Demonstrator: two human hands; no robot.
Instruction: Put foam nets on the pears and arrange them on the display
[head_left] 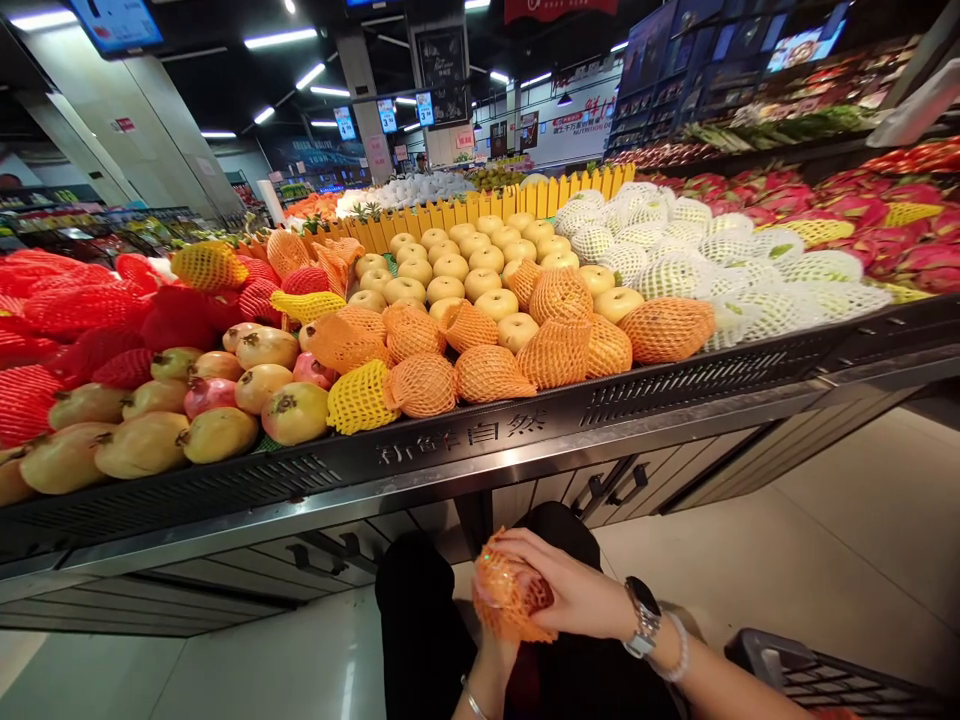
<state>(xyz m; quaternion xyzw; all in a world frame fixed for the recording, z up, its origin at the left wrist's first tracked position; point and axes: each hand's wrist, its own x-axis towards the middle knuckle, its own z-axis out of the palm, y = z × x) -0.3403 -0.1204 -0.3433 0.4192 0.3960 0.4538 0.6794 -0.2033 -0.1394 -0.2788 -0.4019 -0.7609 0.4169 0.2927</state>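
In front of my lap, below the fruit stand, I hold an orange foam fruit net [499, 590] with both hands. My right hand [574, 590] is closed around its right side, thumb and fingers curled over the mesh. My left hand [495, 650] grips it from below and the left, its fingers mostly hidden behind the mesh. Something pinkish-red shows through the holes, but its kind is unclear. Nearest on the stand are round yellow pears [450, 265], several in orange nets [424, 385], and bare pomegranates [296, 412].
A black slatted rim [480, 430] with a metal edge runs along the stand's front, above cabinet doors with dark handles [628, 485]. White-netted fruit [675, 250] and dragon fruit [922, 245] lie to the right, red-netted fruit [75, 300] to the left. A grey basket [817, 675] stands at lower right.
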